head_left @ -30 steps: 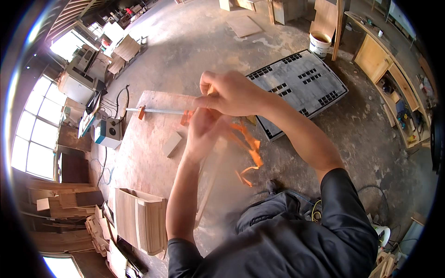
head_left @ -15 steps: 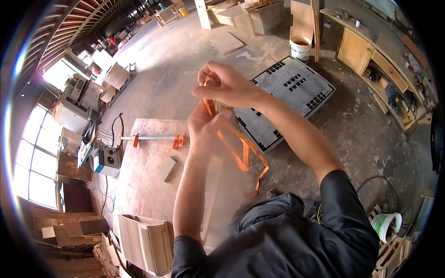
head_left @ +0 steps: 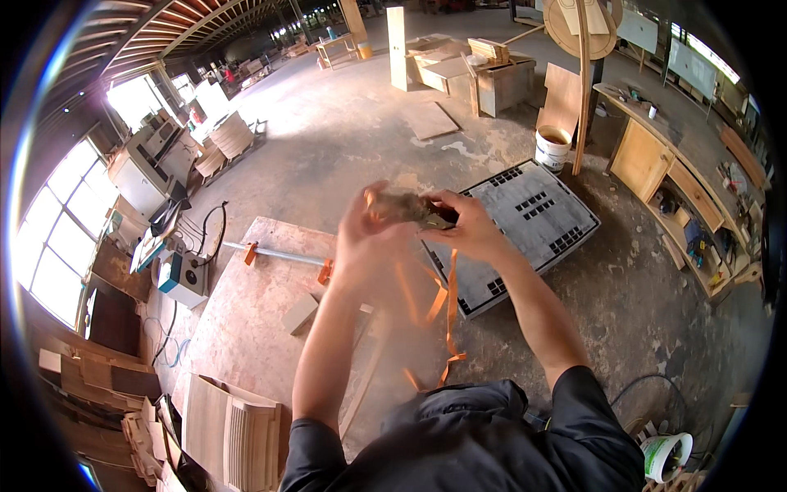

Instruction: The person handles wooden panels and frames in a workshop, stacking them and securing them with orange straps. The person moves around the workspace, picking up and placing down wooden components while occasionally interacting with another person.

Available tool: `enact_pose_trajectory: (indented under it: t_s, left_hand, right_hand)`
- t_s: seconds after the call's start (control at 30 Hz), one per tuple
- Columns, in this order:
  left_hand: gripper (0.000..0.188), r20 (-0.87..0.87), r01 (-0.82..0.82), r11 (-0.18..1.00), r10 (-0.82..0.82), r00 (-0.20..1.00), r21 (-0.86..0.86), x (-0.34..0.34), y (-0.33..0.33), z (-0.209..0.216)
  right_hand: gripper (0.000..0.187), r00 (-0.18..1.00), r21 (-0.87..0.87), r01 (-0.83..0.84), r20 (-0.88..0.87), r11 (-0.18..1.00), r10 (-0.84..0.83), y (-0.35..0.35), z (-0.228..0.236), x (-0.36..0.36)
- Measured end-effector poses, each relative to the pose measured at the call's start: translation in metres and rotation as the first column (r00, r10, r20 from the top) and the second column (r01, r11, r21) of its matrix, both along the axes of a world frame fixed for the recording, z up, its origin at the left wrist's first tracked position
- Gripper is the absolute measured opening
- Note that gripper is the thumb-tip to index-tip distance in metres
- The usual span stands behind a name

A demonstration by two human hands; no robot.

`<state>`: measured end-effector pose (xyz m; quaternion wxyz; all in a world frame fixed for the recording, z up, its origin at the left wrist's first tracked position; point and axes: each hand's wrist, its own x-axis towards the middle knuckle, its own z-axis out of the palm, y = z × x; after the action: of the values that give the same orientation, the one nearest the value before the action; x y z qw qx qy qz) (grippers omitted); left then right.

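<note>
Both hands are raised in front of me at mid-picture, above the gap between the table and a grey plastic pallet. Between them is a blurred brownish, rounded object [head_left: 400, 208] whose kind I cannot make out. My left hand [head_left: 361, 242] is closed around its left side, with a bit of orange showing at the fingers. On its right side, my right hand [head_left: 474, 230] pinches a dark part of it. A long orange ribbon [head_left: 452, 307] dangles in loops below the hands; its upper end is hidden.
The pinkish worktable [head_left: 217, 328] carries a metal bar clamp [head_left: 287, 255] with orange jaws and a small wooden block [head_left: 301, 313]. The grey pallet [head_left: 545, 217] lies to the right on the floor. A fluted wooden piece [head_left: 254, 435] stands near left; a white bucket [head_left: 553, 150] stands beyond the pallet.
My right hand has come down from above the left to its right side. The brownish object now shows between both hands. The ribbon hangs straighter, and my view has tilted up.
</note>
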<state>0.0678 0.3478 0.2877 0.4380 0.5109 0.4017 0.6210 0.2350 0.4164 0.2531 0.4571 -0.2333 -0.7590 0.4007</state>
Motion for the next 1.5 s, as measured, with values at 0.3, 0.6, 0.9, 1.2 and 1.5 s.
enact_pose_trajectory:
  t_s: [0.3,0.6,0.9,1.2,1.5]
  left_hand:
    - [0.036,-0.869,-0.082,0.997,0.044,0.492,0.004,-0.013,-0.005,-0.006]
    - [0.034,-0.576,-0.164,0.983,0.085,0.813,-0.087,-0.013,-0.005,-0.027]
    - [0.046,-0.053,0.062,0.994,-0.067,0.996,-0.093,-0.01,-0.021,-0.014]
    - [0.025,-0.15,-0.042,0.999,0.043,0.988,0.013,-0.02,-0.028,-0.002]
    - [0.021,-0.562,-0.22,0.975,0.199,0.802,0.032,-0.024,-0.039,0.017]
  right_hand:
    - [0.033,0.907,0.341,-0.133,0.421,0.93,-0.024,0.011,0.034,0.005]
    - [0.059,0.977,-0.016,-0.205,0.054,0.979,0.206,0.011,0.007,0.017]
    - [0.037,0.945,-0.27,-0.279,0.095,0.922,0.314,-0.002,-0.05,-0.002]
    - [0.031,0.742,-0.484,-0.641,-0.188,0.596,0.644,-0.023,-0.048,-0.007]
    - [0.035,0.982,-0.048,-0.142,0.115,0.989,0.147,-0.042,-0.054,-0.024]
